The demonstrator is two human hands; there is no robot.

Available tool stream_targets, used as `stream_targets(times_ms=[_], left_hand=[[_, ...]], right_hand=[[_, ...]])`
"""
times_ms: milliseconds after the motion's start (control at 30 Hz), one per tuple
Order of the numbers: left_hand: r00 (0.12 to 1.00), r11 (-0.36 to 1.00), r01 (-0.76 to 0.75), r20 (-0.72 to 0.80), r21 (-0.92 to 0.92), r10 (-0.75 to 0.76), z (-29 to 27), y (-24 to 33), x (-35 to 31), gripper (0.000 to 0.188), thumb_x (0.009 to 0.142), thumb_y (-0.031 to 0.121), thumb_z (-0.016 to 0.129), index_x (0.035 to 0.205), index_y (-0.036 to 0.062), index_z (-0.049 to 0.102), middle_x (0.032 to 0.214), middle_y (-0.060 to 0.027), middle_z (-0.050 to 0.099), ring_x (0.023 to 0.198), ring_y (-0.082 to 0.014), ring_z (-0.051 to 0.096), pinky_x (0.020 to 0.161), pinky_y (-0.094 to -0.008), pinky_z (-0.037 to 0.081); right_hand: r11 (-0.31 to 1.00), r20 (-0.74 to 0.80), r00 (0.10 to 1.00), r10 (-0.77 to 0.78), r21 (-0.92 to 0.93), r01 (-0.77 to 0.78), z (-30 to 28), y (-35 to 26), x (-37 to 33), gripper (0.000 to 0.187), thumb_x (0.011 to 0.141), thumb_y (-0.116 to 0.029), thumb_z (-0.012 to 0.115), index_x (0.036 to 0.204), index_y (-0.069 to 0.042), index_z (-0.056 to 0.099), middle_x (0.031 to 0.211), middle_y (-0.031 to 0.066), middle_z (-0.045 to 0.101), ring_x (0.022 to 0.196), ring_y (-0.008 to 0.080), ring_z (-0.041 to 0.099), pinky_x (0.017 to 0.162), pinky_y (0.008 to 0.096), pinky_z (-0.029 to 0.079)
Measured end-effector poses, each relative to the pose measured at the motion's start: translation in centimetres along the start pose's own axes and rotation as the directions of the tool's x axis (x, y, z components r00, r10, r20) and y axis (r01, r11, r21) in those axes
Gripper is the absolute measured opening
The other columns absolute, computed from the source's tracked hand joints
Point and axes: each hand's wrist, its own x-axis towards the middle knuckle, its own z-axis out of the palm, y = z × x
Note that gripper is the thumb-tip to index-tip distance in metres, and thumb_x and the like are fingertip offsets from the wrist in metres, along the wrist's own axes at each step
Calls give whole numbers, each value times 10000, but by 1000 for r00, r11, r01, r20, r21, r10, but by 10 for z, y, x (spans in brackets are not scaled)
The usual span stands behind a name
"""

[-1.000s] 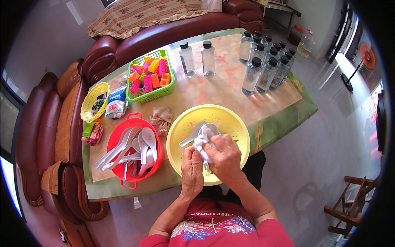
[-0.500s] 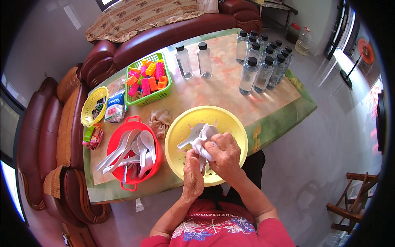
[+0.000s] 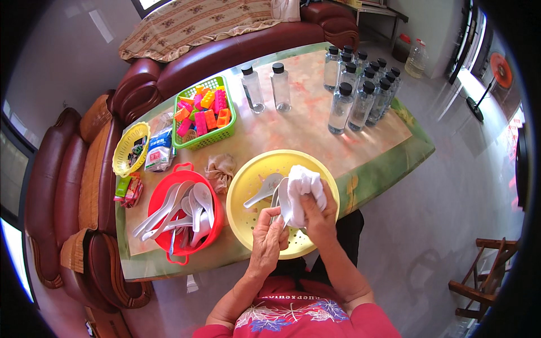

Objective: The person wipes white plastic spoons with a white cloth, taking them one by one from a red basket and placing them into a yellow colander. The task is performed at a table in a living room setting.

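Note:
My left hand [image 3: 267,239] pinches the handle of a white soup spoon [image 3: 284,205], its bowl pointing up. Bunched in my right hand [image 3: 321,221] is a white cloth [image 3: 305,187], pressed against the side of that spoon's bowl. Both hands are above a yellow perforated basin [image 3: 239,222] at the table's near edge. Inside it, another white spoon [image 3: 262,189] lies on the left; part of the basin's contents is hidden behind the cloth and hands. To the left, a red basket [image 3: 215,226] holds several white spoons [image 3: 169,212] with handles sticking out.
Behind the red basket stand a green basket [image 3: 211,138] of toy blocks, a yellow basket [image 3: 119,163] and a blue-white packet [image 3: 160,151]. A crumpled brown bag [image 3: 220,170] lies nearby. Two bottles [image 3: 280,93] stand mid-table; several more bottles [image 3: 360,107] cluster at far right.
My right hand has lifted and shifted right with the cloth, which now shows more fully. The spoon in my left hand is tilted up and its bowl has come into view.

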Motion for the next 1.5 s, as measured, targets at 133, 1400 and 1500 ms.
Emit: stream_targets(times_ms=[133, 1400, 1500], left_hand=[[991, 998, 57, 122, -1, -57, -1, 6, -3, 116, 967, 134, 417, 1070, 111, 466, 598, 78, 294, 471, -15, 214, 425, -184, 175], [973, 859, -206, 192, 469, 128, -14, 0, -7, 180, 928, 91, 517, 1085, 4, 525, 873, -52, 581, 781, -94, 517, 693, -234, 430], [967, 928, -247, 10, 279, 255, 1, -6, -5, 275, 938, 104, 499, 1199, 27, 457, 913, -70, 602, 828, -90, 539, 734, -219, 431]], right_hand=[[994, 137, 991, 8, 105, -22, 2, -9, 3, 333, 898, -70, 554, 1217, -7, 484, 1042, 22, 573, 888, 59, 522, 741, 211, 440], [983, 43, 999, -3, -181, 11, -2, -16, 12, 199, 902, -121, 561, 1049, 7, 601, 873, 71, 631, 767, 136, 604, 671, 251, 487], [944, 14, 978, 210, 257, -206, 2, -18, 15, 197, 923, -111, 531, 1066, 4, 601, 945, 56, 636, 838, 133, 620, 724, 266, 524]])
